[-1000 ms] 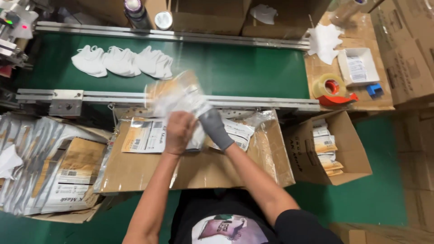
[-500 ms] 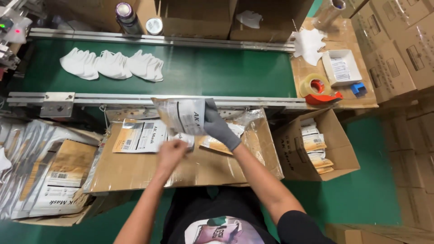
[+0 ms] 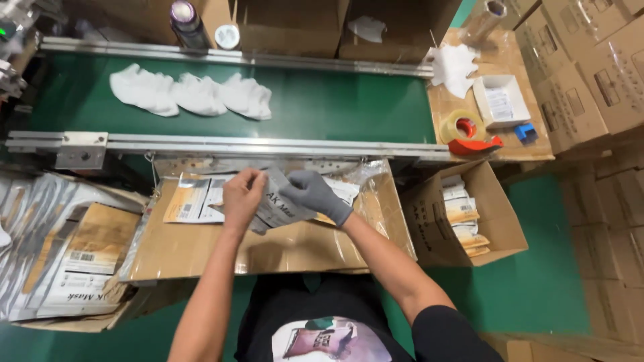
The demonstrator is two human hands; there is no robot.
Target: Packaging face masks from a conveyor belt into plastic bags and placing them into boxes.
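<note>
My left hand [image 3: 243,193], bare, and my right hand [image 3: 314,195], in a grey glove, both grip a flat silver pouch [image 3: 280,208] with a clear side, held low over a cardboard sheet [image 3: 221,251]. More flat printed pouches [image 3: 191,198] lie on that sheet just left of my left hand. Three white masks [image 3: 191,93] lie in a row on the green conveyor belt [image 3: 335,100] beyond the metal rail [image 3: 221,144].
A stack of silver and tan pouches [image 3: 64,255] sits at my left. An open carton [image 3: 463,214] with packed pouches stands at my right. On a cardboard surface at the right are a tape dispenser [image 3: 466,131], a small white box [image 3: 500,100] and white masks [image 3: 456,67]. Stacked cartons [image 3: 590,60] fill the right side.
The pouch has come down from over the rail to just above the cardboard sheet. My left hand, which had let go half a second ago, now grips it again.
</note>
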